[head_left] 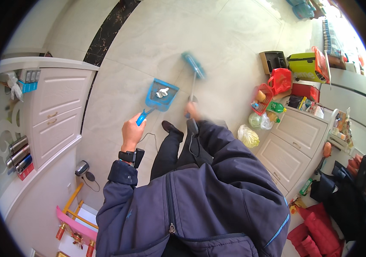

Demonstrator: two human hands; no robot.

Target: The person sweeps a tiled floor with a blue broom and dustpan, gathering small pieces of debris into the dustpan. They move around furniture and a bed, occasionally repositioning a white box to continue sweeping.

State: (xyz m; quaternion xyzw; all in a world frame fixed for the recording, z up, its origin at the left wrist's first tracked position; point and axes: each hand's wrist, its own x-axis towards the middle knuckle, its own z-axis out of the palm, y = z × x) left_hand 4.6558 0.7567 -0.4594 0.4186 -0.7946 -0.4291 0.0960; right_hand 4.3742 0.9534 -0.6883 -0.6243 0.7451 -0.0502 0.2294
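My left hand [131,132] is closed round the handle of a blue dustpan [167,102], which rests on the pale tiled floor in front of me. A crumpled white piece of paper or tissue [162,92] lies in the pan. My right hand [192,111], smeared by motion, grips the shaft of a small broom. The blue broom head [194,65] is blurred too, and it is ahead and to the right of the dustpan, apart from it. My shoe [171,128] shows just below the pan.
White cabinets stand left [61,92] and right [292,147]. Along the right are a cabbage [248,136], a red basket [261,99], plastic bottles [276,107], a red bag [280,81], a cardboard box [272,62] and a yellow-green box [305,67]. A black floor strip [106,38] runs at the left.
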